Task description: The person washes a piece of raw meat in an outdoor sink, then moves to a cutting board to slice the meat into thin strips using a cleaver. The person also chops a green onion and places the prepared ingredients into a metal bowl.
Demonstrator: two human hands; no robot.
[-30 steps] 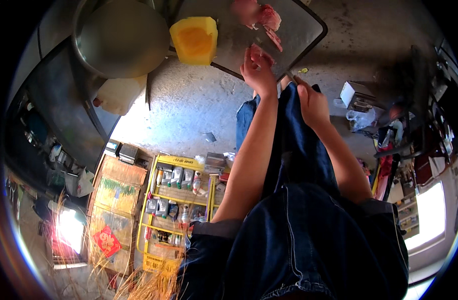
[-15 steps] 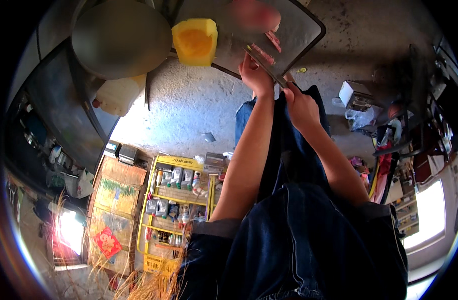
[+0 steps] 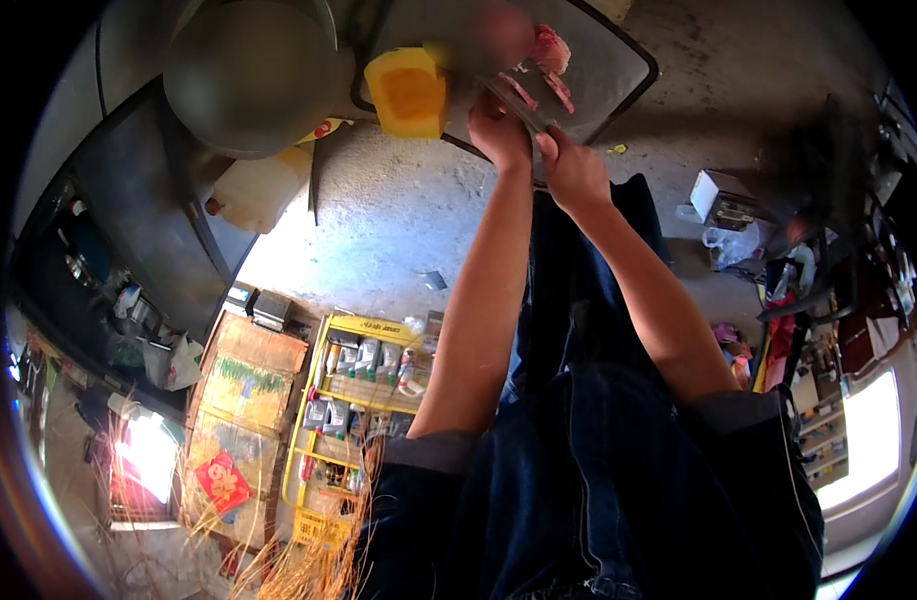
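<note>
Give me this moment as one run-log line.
right hand: closed on knife | left hand: by knife, contact unclear | meat strips: on dark table, near knife | larger meat piece: beyond strips

Narrow gray knife is slanted diag. nr. thin pink-red meat strips.

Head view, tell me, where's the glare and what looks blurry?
Head view: glare whitens the floor, and the bright opening at right is blown out; head view: the round grey object is blurred, and a smudge veils part of the meat.
</note>
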